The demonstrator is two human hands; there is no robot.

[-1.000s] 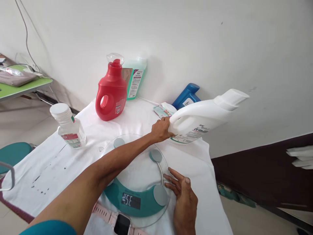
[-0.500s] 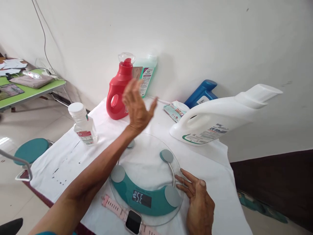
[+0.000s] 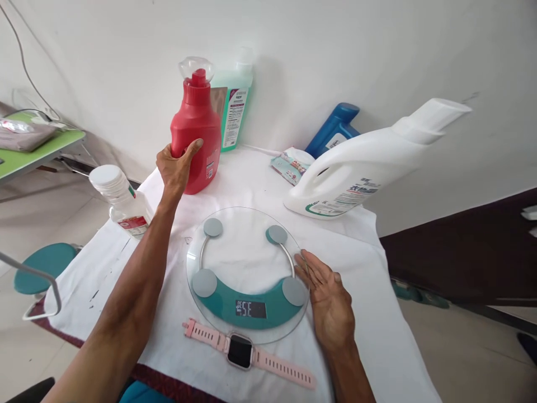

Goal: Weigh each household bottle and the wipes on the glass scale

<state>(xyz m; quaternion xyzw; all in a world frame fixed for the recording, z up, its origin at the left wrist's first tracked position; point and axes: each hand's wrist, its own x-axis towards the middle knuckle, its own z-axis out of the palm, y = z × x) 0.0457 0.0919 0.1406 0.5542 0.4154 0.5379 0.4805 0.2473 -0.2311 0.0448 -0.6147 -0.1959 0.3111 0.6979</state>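
Note:
My left hand (image 3: 177, 168) is closed around the handle side of a red detergent bottle (image 3: 205, 137), its thumb across the front. The bottle is upright at the back of the table, a clear cap over its red spout. My right hand (image 3: 329, 299) lies with extended fingers touching the right rim of a round glass scale (image 3: 247, 323). Lit digits show on the scale's display, within a teal band. Just in front of the scale lies a smartwatch (image 3: 240, 351) with a pink strap.
A large white detergent bottle (image 3: 369, 162) leans right, near a blue bottle (image 3: 335, 131) and a wipes packet (image 3: 289, 165). Behind the red bottle stands a green bottle (image 3: 237, 106). A clear white-capped bottle (image 3: 126, 201) is at left, beyond it a teal stool (image 3: 44, 267).
My left hand has moved from above the scale to the red bottle and taken hold of it. My right hand stays at the scale's rim. The camera view has shifted.

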